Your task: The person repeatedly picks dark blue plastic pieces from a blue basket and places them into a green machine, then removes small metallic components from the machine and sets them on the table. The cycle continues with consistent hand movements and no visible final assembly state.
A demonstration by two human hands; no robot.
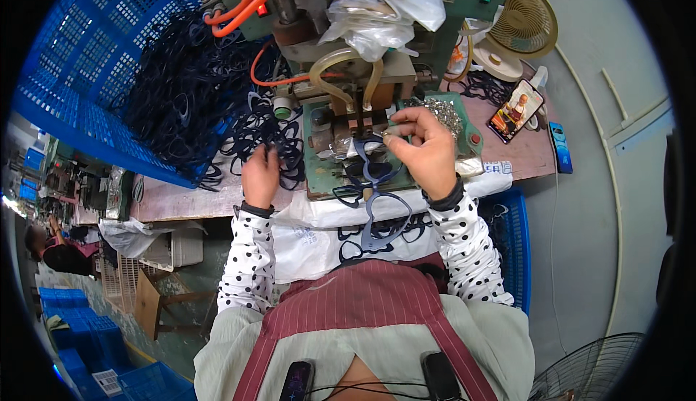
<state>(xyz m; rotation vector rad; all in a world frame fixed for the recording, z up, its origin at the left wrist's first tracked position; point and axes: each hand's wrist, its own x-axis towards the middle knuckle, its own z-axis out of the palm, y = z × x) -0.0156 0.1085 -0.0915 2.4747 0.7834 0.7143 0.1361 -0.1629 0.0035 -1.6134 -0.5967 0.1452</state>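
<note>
Frame sits between our hands: upper loop at the press, bridge over its front edge, lower loop hanging toward our lap across a white sheet. Left to right:

Basket, beyond our left hand, is heaped with dark loops and tilts toward the bench. Risk: spill onto our working side if the heap slides.

Left hand is at the near edge of a loose pile, well apart from our right. Can't tell if its fingers have closed on a piece. Pieces overlap there, so one pull could drag several.

Punch, between and slightly ahead of our hands, stands right over the upper loop. Plastic bag hangs above; if it sagged it could block our view or foul the hoses.

Lower loop overlaps dark pieces on the sheet. A snag there could twist the upper loop off line.

Right hand has thumb and forefinger at the upper loop, close beside the punch. Can't tell if they're pinched on it. Main hazard: fingertips caught if the punch drops early.

Metal bits lie just beyond our right knuckles; a brush could scatter them. Phone, farther right, is lit: distraction risk.
</note>
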